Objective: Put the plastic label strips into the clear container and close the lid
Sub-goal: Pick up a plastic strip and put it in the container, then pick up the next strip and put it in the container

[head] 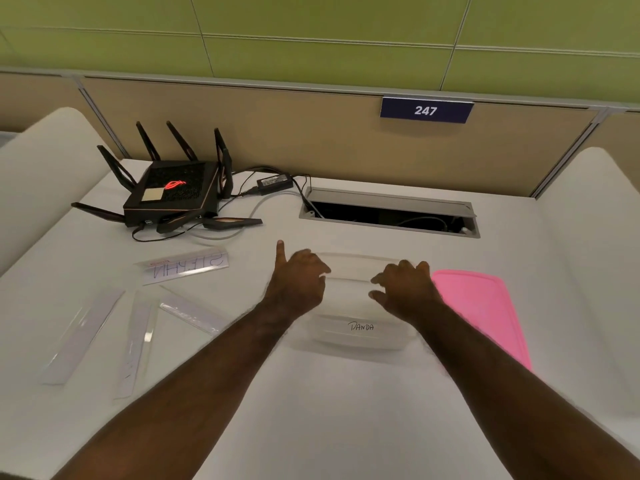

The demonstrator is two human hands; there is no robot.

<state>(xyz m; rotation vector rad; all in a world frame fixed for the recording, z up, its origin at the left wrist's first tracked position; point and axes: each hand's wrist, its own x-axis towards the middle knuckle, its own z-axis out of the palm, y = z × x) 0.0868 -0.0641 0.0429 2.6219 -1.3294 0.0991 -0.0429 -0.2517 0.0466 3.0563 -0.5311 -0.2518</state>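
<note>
A clear rectangular container [360, 336] sits on the white desk in front of me, without its lid; a strip marked "PANDA" lies inside it. My left hand [298, 282] rests on its left rim, index finger pointing away. My right hand [405, 289] rests on its right rim, fingers curled over the edge. The pink lid [485, 306] lies flat just right of the container. Several clear label strips lie to the left: one with handwriting [185, 266], a long one [83, 336], a narrow one [136, 344] and a short angled one [192, 315].
A black router with antennas [173, 192] and its power adapter [275, 183] with cables stand at the back left. An open cable hatch [389, 213] is cut into the desk behind the container. A beige partition with a "247" sign [426, 110] closes the back.
</note>
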